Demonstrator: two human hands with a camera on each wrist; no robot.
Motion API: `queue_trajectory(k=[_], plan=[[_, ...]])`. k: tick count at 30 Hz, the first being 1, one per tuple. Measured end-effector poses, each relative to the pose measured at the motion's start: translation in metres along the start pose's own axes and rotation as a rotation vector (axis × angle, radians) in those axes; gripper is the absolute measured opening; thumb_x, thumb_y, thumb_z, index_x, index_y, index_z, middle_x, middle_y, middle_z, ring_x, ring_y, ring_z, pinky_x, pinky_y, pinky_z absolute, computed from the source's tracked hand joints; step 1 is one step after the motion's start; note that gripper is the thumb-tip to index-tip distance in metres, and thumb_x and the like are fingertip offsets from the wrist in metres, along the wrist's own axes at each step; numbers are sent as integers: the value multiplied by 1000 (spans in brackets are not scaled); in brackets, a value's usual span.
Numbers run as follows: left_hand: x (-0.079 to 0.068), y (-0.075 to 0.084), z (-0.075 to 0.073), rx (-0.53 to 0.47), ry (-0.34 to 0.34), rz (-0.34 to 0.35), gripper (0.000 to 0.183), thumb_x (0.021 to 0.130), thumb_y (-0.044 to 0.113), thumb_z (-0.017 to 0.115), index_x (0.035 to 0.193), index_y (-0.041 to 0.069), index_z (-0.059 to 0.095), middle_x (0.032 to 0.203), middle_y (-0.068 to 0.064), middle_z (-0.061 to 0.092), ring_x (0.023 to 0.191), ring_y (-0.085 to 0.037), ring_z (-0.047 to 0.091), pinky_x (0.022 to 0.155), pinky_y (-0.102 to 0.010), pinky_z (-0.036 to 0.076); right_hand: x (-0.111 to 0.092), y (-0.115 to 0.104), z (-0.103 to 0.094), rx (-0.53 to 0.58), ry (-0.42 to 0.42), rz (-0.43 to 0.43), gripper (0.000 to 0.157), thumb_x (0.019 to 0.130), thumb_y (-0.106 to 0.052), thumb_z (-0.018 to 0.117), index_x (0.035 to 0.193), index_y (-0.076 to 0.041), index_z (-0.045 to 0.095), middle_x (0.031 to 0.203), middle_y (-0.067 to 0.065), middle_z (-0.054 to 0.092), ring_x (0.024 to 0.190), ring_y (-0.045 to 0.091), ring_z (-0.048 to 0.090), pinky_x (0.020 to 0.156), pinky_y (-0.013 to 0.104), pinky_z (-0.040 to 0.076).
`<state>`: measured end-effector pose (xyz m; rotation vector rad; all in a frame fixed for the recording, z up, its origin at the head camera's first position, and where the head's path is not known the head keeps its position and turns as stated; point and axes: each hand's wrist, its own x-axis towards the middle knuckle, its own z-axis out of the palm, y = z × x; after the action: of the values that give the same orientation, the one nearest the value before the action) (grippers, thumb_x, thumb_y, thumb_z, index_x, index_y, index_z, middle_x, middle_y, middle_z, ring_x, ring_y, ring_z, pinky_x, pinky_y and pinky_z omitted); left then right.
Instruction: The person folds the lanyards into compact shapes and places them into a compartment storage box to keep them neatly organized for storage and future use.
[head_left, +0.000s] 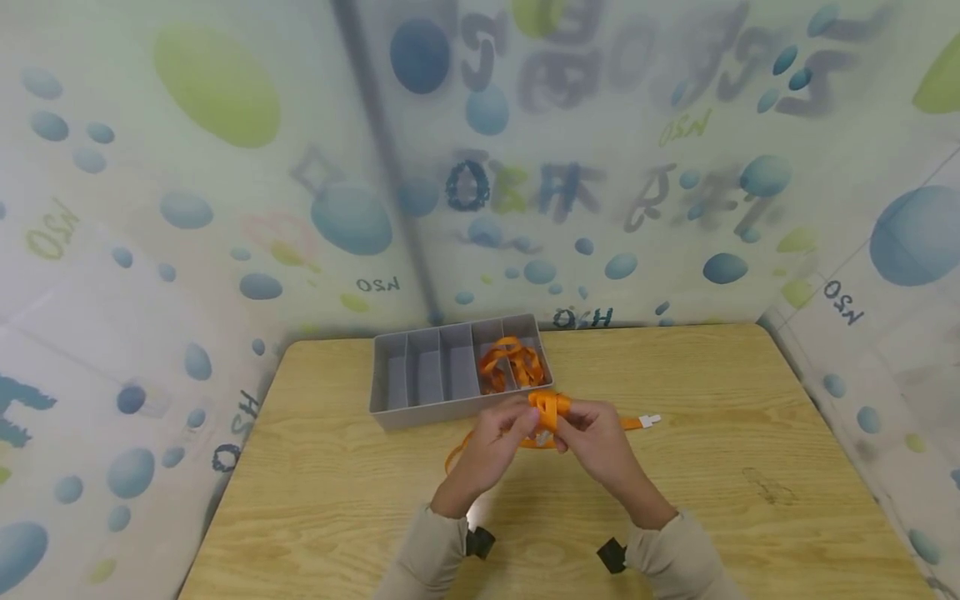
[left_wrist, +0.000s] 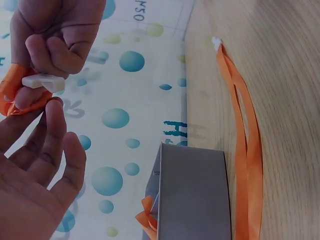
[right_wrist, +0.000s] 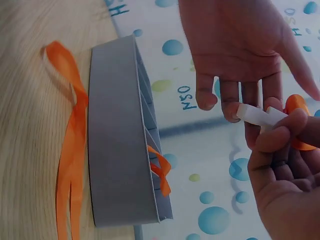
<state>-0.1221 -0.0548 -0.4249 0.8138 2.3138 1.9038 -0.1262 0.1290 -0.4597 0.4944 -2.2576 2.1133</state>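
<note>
An orange lanyard (head_left: 550,407), gathered into a small wrapped bundle, is held between the two hands above the table. My left hand (head_left: 491,442) pinches its left side, the thumb against the strap, other fingers fairly straight. My right hand (head_left: 603,442) grips the other side with curled fingers. A white plastic clip (right_wrist: 260,116) sticks out of the bundle beside the right fingers. Below the hands, a second orange lanyard (left_wrist: 254,170) lies stretched along the table, with a white clip (head_left: 650,421) at its right end and a loop at its left.
Behind the hands stands a grey compartment box (head_left: 431,410). Orange lanyards (head_left: 525,367) lie in its right-hand compartments; the left ones show bare floors. The wooden table (head_left: 300,500) meets a patterned wall (head_left: 615,208) behind the box.
</note>
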Motion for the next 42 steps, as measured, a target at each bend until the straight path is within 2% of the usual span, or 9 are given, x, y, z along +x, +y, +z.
queue_trajectory(k=[5, 9, 13, 16, 18, 24, 31, 37, 42], plan=[[0, 0, -2, 4, -13, -67, 21, 102, 7, 55, 102, -1, 74, 104, -13, 69, 84, -7, 57, 73, -28, 51, 1, -3, 1, -54, -49, 0, 15, 98, -2, 61, 100, 7, 72, 64, 11, 61, 54, 13, 55, 49, 27, 48], [-1, -6, -3, -27, -22, -74, 21, 101, 6, 56, 96, -3, 74, 102, -14, 69, 85, -7, 58, 73, -29, 51, 0, -5, 2, -82, -94, 10, 16, 99, -3, 59, 99, 7, 72, 65, 6, 61, 55, 13, 55, 50, 24, 47], [-2, -28, -4, -71, -32, -74, 23, 102, 8, 56, 95, -3, 75, 104, -13, 68, 87, -9, 58, 74, -28, 49, 0, -5, 2, -88, -143, -13, 19, 102, -2, 53, 101, 7, 70, 65, 6, 60, 56, 13, 55, 52, 25, 48], [-2, -45, -5, -92, -52, -77, 22, 101, 12, 58, 105, 0, 75, 112, -10, 68, 95, -12, 60, 78, -30, 51, 0, -4, 1, -95, -171, -23, 21, 103, -3, 50, 101, 6, 69, 66, 6, 60, 57, 17, 56, 54, 26, 48], [-3, -49, -6, -102, -65, -71, 22, 100, 15, 61, 110, 2, 75, 118, -8, 68, 103, -14, 62, 82, -32, 53, 0, -3, 1, -108, -183, -27, 23, 104, -4, 49, 97, 5, 69, 66, 5, 60, 58, 20, 56, 54, 26, 48], [-4, -49, -10, -104, -66, -105, 19, 95, 15, 69, 108, 3, 76, 118, -7, 67, 102, -17, 62, 81, -35, 55, 0, 0, 3, -129, -205, -29, 33, 106, -8, 45, 83, 3, 66, 67, 4, 61, 61, 13, 56, 58, 27, 48], [-5, -49, -9, -81, -19, -104, 13, 91, 13, 73, 99, 4, 78, 110, -5, 69, 90, -16, 62, 75, -36, 55, 1, 2, 5, -138, -212, -19, 36, 108, -12, 43, 80, -6, 65, 68, 2, 61, 62, 13, 56, 60, 33, 50], [-2, -49, -3, -28, 5, -108, 9, 90, 4, 72, 96, -1, 77, 113, -10, 69, 96, -13, 62, 78, -39, 55, 2, 4, 6, -170, -202, -5, 37, 108, -13, 43, 78, -9, 66, 67, 2, 61, 62, 14, 56, 59, 29, 48], [-1, -29, -1, -1, 29, -87, 10, 91, 1, 70, 96, -6, 75, 114, -17, 67, 100, -16, 62, 79, -35, 55, 2, 2, 7, -185, -209, 7, 39, 108, -14, 43, 77, -7, 66, 69, 4, 62, 64, 15, 57, 61, 29, 48]])
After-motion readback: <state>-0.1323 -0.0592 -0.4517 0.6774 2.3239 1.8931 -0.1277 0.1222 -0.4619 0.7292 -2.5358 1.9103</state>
